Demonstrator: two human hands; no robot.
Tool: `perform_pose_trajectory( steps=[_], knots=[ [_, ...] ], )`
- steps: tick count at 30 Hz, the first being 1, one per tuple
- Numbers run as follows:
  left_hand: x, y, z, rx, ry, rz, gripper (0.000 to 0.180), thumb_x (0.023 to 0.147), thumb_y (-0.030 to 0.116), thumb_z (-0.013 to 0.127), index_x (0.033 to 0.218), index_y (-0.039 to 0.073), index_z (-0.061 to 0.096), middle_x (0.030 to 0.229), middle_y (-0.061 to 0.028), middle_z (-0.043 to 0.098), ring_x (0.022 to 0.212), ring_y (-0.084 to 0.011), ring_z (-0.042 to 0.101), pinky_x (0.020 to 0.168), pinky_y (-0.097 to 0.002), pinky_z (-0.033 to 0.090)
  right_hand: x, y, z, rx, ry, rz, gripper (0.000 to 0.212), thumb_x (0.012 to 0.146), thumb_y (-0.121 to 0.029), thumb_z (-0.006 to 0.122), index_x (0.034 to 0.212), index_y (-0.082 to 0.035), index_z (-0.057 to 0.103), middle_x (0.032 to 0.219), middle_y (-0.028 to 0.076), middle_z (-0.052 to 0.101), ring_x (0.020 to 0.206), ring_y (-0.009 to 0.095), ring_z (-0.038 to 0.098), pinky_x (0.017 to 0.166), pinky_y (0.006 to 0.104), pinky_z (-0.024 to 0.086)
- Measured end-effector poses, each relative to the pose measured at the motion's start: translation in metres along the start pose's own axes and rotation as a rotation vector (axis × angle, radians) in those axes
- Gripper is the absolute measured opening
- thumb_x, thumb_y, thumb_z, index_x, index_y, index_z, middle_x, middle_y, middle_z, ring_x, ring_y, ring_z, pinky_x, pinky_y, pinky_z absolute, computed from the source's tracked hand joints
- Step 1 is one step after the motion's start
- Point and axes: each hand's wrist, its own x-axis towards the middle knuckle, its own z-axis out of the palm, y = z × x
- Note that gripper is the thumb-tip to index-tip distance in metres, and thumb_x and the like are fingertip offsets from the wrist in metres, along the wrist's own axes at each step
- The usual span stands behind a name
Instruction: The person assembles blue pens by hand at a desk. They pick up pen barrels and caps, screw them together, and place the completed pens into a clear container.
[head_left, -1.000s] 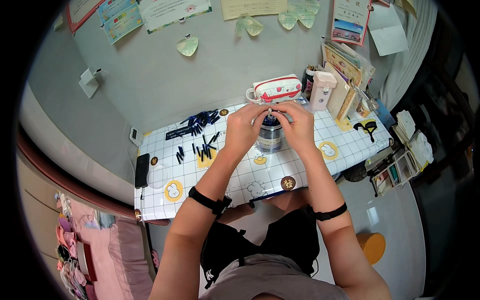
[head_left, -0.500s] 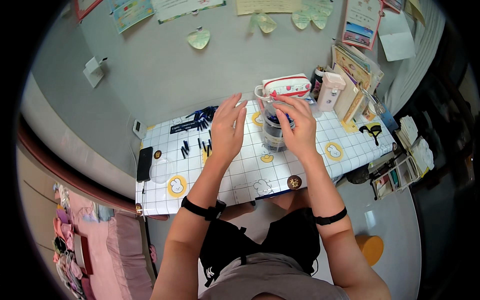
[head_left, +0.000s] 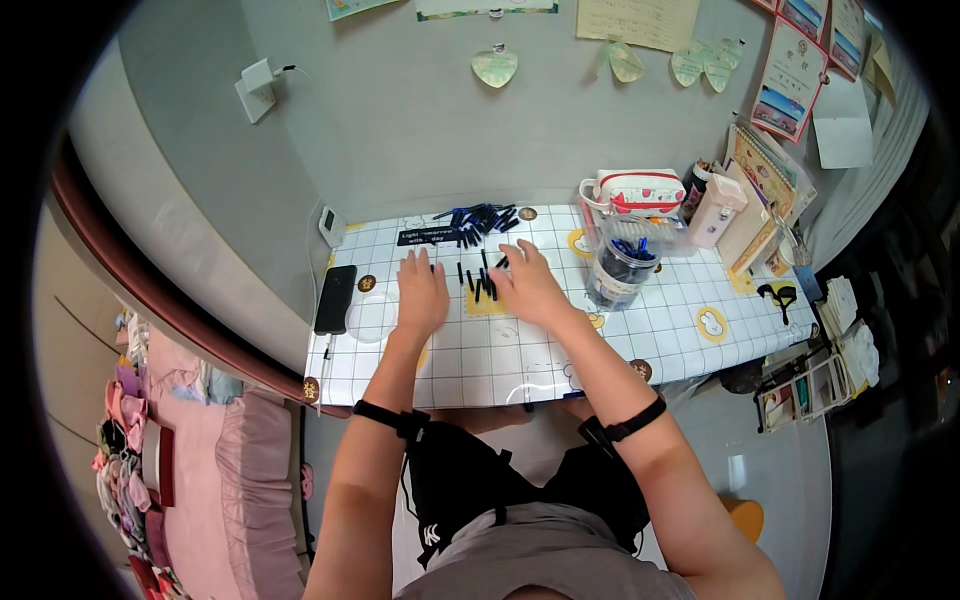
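Both my hands reach over the desk with a row of short dark tubes (head_left: pixel 479 284) between them. My left hand (head_left: pixel 424 300) is left of the row, fingers stretched forward; a small dark bit shows by its fingertips, and I cannot tell if it touches. My right hand (head_left: pixel 535 290) is at the row's right end, thumb and forefinger apart beside a dark tube (head_left: pixel 502 262). Behind lies a heap of blue and black tubes (head_left: pixel 485 218) next to a black strip with white lettering (head_left: pixel 426 236). A clear jar (head_left: pixel 612 292) without a lid, to the right, holds more such tubes.
A black phone (head_left: pixel 335 299) and a clear round lid (head_left: pixel 371 317) lie at the desk's left. At the back right stand a white pouch with red trim (head_left: pixel 640 192), a pink box (head_left: pixel 717 211) and upright books (head_left: pixel 755 190). The gridded desktop (head_left: pixel 480 365) ends close in front of me.
My hands have moved left and down, my right one away from the jar to the row of tubes. The view has shifted left, and the jar stands by itself.
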Motion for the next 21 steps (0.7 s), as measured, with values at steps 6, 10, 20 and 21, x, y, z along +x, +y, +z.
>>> perform_pose_trajectory(
  steps=[6,10,20,21],
  knots=[
    [-0.012,0.004,0.021,0.033,-0.124,0.097,0.049,0.116,0.020,0.052,0.154,-0.010,0.055,0.159,-0.0375,0.053,0.151,-0.0545,0.048,0.129,-0.0643,0.033,0.008,-0.014,0.039,-0.222,-0.209,0.068,0.079,0.109,-0.038,0.066,0.171,0.002,0.037,0.176,0.040,0.027,0.164,0.057,0.028,0.138,0.0549,0.021],
    [-0.013,0.033,0.024,-0.171,-0.138,0.068,0.048,0.117,0.020,0.050,0.154,-0.009,0.056,0.160,-0.0337,0.056,0.150,-0.0495,0.051,0.130,-0.0554,0.037,0.015,-0.007,0.050,-0.022,-0.272,-0.104,0.072,0.103,-0.021,0.062,0.167,0.005,0.041,0.175,0.030,0.038,0.165,0.045,0.034,0.138,0.0545,0.026],
    [-0.054,0.067,0.026,-0.481,-0.121,-0.035,0.049,0.117,0.017,0.047,0.159,-0.007,0.052,0.163,-0.0285,0.056,0.152,-0.0430,0.053,0.128,-0.0453,0.041,-0.024,-0.025,0.012,0.074,-0.328,-0.218,0.065,0.096,-0.003,0.068,0.158,0.004,0.049,0.168,0.027,0.045,0.157,0.046,0.042,0.135,0.0534,0.033],
    [-0.059,0.072,0.029,-0.485,-0.101,-0.031,0.050,0.117,0.018,0.047,0.160,-0.007,0.051,0.165,-0.0276,0.054,0.153,-0.0421,0.053,0.128,-0.0448,0.041,-0.033,-0.020,0.015,0.052,-0.253,-0.256,0.058,0.097,-0.001,0.066,0.153,0.005,0.052,0.165,0.026,0.048,0.154,0.046,0.045,0.134,0.0531,0.034]
  ],
)
